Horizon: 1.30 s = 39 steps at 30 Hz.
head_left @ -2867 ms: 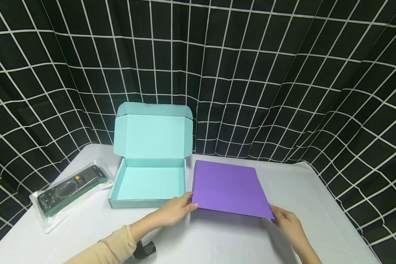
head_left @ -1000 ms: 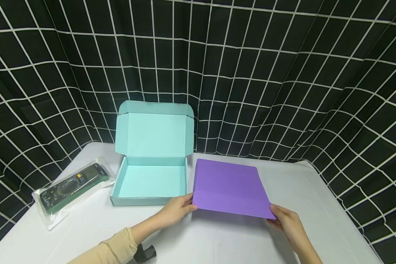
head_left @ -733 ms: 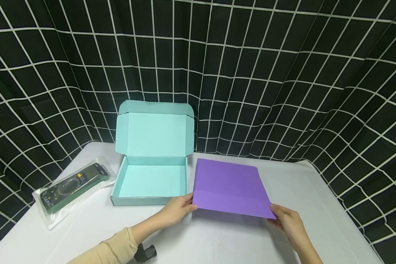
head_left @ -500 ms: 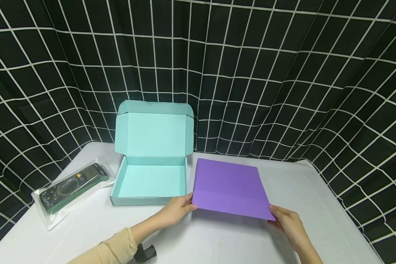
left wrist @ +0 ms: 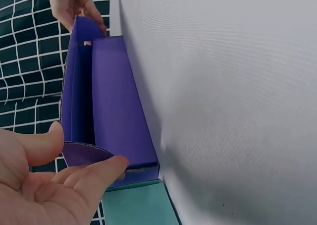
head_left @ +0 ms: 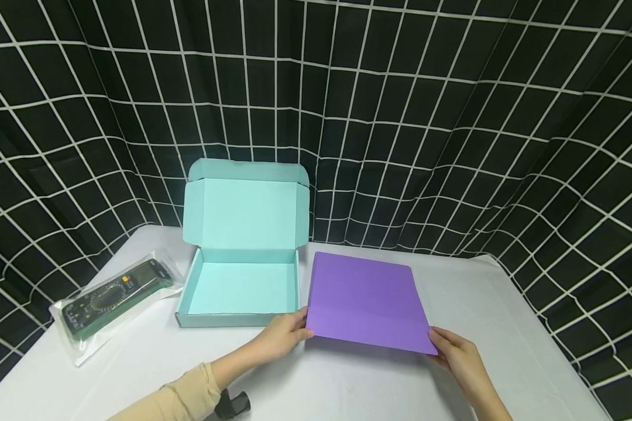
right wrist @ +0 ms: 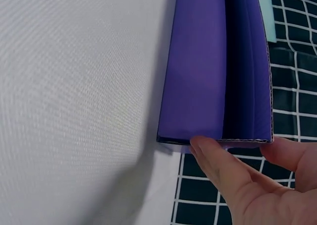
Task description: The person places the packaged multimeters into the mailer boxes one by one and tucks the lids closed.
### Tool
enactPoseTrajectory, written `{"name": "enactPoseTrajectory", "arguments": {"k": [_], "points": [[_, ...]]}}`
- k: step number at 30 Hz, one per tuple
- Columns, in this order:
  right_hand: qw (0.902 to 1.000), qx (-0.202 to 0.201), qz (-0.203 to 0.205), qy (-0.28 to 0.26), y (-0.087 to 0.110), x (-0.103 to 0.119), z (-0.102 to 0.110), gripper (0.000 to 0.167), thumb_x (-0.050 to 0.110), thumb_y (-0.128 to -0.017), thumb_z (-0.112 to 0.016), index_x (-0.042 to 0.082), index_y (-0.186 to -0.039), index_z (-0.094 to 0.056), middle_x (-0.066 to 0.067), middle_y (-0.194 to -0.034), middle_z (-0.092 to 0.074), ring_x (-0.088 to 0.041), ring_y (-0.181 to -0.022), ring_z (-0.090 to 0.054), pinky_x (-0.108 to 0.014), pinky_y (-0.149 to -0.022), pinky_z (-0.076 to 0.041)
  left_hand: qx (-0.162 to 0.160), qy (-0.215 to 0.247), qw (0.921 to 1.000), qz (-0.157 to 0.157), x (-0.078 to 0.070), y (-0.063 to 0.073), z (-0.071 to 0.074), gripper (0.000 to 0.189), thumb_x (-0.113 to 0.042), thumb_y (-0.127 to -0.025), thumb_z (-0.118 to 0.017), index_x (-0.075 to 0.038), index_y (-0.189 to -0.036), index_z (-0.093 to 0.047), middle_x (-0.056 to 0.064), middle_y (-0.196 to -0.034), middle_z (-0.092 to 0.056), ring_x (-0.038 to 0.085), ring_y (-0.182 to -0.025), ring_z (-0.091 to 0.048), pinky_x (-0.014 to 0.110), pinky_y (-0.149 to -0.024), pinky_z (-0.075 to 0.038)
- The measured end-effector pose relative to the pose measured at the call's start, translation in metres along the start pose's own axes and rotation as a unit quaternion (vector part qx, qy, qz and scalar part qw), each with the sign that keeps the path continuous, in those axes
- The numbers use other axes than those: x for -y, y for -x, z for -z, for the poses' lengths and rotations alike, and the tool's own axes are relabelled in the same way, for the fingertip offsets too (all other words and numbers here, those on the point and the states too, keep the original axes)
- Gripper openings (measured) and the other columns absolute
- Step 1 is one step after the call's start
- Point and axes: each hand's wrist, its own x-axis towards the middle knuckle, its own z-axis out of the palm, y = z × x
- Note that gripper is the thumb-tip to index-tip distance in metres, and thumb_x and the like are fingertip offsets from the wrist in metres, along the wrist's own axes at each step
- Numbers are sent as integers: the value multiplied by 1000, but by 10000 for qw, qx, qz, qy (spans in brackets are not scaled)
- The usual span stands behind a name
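A purple cardboard mailer box [head_left: 368, 301] stands on the white table, its lid partly raised at the front. Dark space shows between lid and front wall [left wrist: 119, 96] in the left wrist view. My left hand [head_left: 279, 339] pinches the lid's left front corner, thumb on the edge and fingers against the side flap [left wrist: 81, 153]. At the right front corner, my right hand [head_left: 457, 356] pinches the lid between thumb and fingers, around the side flap. Whether anything lies inside the box is hidden.
Left of the purple box stands an open turquoise box [head_left: 244, 289], its lid upright and nothing inside. A multimeter [head_left: 116, 298] in a clear plastic bag lies at the table's left. A black grid-patterned cloth [head_left: 374, 117] hangs behind the white table [head_left: 358, 386].
The lid's right front corner has dipped slightly over the last half second, with my right hand following it. My left hand keeps nearly the same place, and the other things have stayed put.
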Motion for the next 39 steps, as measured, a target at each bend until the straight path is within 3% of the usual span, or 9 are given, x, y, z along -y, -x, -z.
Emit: {"name": "enactPoseTrajectory", "arguments": {"k": [4,11,18,23,26,30,34,37,39], "points": [[10000,47,-13,-71,0,-1,0,51,12,-102,-48,-23,-136,-34,-34,-134,-48,5,-85,-61,-20,-80,-57,-80,107,9999,-19,-1,0,-2,60,-7,-95,-59,24,-138,-30,34,-125,-54,42,-118,-55,49,-98,-46],[9999,-61,-49,-141,-2,-5,-1,47,8,-102,-48,-26,-131,-37,-34,-127,-54,2,-81,-63,-21,-78,-58,-155,330,9993,18,4,-3,-8,60,0,-93,-59,27,-136,-27,38,-127,-50,45,-118,-54,44,-95,-49],[10000,-70,-23,32,-3,-9,-1,48,12,-102,-48,-25,-131,-37,-36,-129,-50,-3,-87,-64,-24,-80,-58,-264,579,9979,107,5,-4,-14,61,6,-90,-60,29,-135,-25,41,-126,-48,47,-115,-55,40,-91,-53],[9999,-65,-63,109,-2,-10,-1,49,12,-102,-48,-23,-134,-36,-35,-130,-51,-8,-91,-65,-24,-80,-58,-468,415,9980,95,5,-6,-16,63,10,-84,-64,29,-133,-29,41,-121,-52,46,-109,-59,34,-85,-56],[9999,-36,-58,150,-4,-11,-1,50,13,-102,-49,-22,-136,-36,-34,-130,-52,-8,-92,-65,-24,-81,-57,-582,213,9980,106,6,-8,-16,66,11,-80,-68,29,-133,-31,40,-113,-58,44,-101,-64,31,-80,-58],[9990,162,23,414,-5,-16,-1,48,10,-103,-47,-21,-138,-34,-36,-138,-44,-23,-111,-61,-26,-87,-55,-748,-458,9961,31,6,-11,-14,72,8,-75,-75,27,-132,-35,29,-95,-68,33,-85,-71,26,-69,-60],[9980,287,65,557,-6,-19,-2,46,7,-102,-45,-21,-138,-34,-36,-141,-39,-31,-121,-52,-29,-91,-54,-970,-1472,9842,-181,3,-15,-15,63,4,-69,-80,22,-121,-51,23,-87,-70,32,-81,-70,32,-68,-60],[9980,309,66,540,-7,-19,-2,46,6,-102,-45,-21,-138,-34,-36,-141,-39,-32,-121,-52,-29,-90,-54,-1049,-1949,9749,-234,-1,-18,-16,47,4,-66,-82,15,-106,-59,23,-85,-68,36,-81,-70,36,-69,-61],[9980,339,83,532,-7,-19,-2,46,7,-102,-45,-21,-138,-34,-36,-141,-39,-36,-123,-51,-30,-91,-54,-989,-2047,9736,-212,-3,-19,-16,41,5,-66,-81,13,-99,-58,22,-81,-66,35,-77,-69,34,-66,-61]]}}
